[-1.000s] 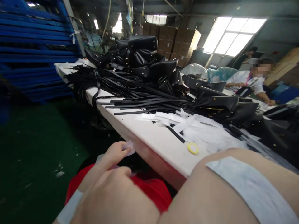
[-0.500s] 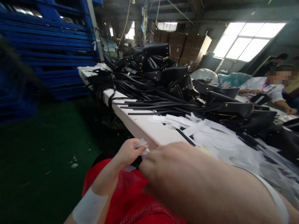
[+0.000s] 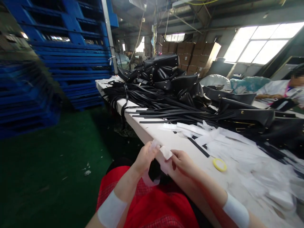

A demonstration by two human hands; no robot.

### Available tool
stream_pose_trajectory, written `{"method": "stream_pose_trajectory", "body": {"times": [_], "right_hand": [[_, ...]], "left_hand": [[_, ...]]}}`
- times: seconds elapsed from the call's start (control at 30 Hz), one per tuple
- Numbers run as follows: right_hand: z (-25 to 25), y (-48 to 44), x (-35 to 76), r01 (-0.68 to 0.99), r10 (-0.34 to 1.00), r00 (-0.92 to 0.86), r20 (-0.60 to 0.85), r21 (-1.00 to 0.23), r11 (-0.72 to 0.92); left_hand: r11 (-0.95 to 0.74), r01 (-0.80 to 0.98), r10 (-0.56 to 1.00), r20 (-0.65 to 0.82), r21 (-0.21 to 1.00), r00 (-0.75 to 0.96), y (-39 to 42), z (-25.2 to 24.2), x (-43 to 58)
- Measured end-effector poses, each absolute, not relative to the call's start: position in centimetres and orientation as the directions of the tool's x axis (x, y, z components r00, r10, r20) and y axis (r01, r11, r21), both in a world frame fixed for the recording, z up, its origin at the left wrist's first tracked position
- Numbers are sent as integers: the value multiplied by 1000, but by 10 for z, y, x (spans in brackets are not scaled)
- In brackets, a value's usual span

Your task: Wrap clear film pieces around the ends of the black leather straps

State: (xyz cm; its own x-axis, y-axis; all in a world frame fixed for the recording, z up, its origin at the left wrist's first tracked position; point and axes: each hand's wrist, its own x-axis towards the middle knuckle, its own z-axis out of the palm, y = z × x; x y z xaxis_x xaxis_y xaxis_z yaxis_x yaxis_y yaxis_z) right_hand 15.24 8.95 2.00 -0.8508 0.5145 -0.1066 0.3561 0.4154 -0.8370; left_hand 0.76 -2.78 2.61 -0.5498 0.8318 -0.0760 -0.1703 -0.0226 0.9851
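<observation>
My left hand (image 3: 145,158) is closed on a thin, translucent white strip (image 3: 153,181), which hangs below it in a loop. Opposite it, my right hand (image 3: 184,163) pinches a small white piece of paper (image 3: 166,152) between thumb and fingers. Both hands are close together over the near edge of the white table (image 3: 155,134), above the red apron. Whether the strip and the paper are one piece, I cannot tell. To the right of my right hand, a yellow ring (image 3: 219,164) lies on the table.
Black straps (image 3: 152,99) lie in a long bundle across the table, with black leather bags (image 3: 163,74) piled behind. White paper strips (image 3: 220,139) spread over the right side. Blue pallets (image 3: 78,60) are stacked at the left. Another person's white sleeve (image 3: 273,88) shows at the far right.
My right hand has drawn back and to the right, away from my left hand, and now shows the white paper in its fingers. The view has shifted, and the yellow ring is in plain sight.
</observation>
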Motion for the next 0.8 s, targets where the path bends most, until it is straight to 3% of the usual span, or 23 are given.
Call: {"method": "stream_pose_trajectory", "body": {"times": [0.1,0.2,0.4,0.57,0.67,0.73,0.8], "right_hand": [[8,101,151,303,497,-852,-163,-928,215],[1,108,150,262,504,-849,-160,-955,137],[7,109,154,249,463,-875,-140,-951,183],[10,105,154,258,358,-918,-170,-941,217],[11,105,156,305,464,-874,-142,-905,297],[15,103,159,343,610,-791,-42,-857,385],[20,95,162,348,658,-752,40,-824,447]], "left_hand": [[-65,-125,852,-10,990,-524,-29,24,4],[-48,-72,890,10,996,-455,-29,24,6],[-78,148,928,126,986,-351,-30,26,9],[-58,-29,984,52,998,-168,-23,17,18],[-67,-6,945,61,998,-320,-18,14,23],[-87,82,889,114,993,-444,-16,14,23],[-86,180,843,168,980,-512,-15,14,23]]}}
